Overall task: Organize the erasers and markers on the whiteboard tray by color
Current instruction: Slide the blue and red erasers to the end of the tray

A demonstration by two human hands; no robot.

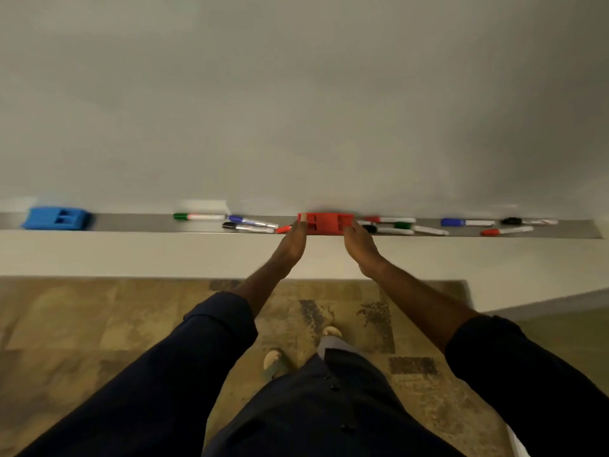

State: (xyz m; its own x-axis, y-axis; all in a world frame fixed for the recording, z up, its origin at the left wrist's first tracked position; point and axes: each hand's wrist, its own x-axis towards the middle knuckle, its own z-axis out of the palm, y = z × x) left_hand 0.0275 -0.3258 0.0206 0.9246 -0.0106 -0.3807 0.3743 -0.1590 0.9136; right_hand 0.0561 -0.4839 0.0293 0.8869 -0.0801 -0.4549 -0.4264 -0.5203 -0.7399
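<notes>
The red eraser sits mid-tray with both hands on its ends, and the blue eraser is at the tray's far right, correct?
Not quite. The head view shows the blue eraser at the tray's far left. The red eraser is mid-tray, left hand and right hand on its ends.

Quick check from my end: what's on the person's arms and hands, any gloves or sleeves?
No gloves: both the left hand and the right hand are bare. Each arm wears a dark navy long sleeve pushed up to mid-forearm, leaving the wrists uncovered. No watch, rings or markings are visible.

Dark navy sleeves (211, 341) pushed up, dark buttoned garment, light sandals (275, 361).
</notes>
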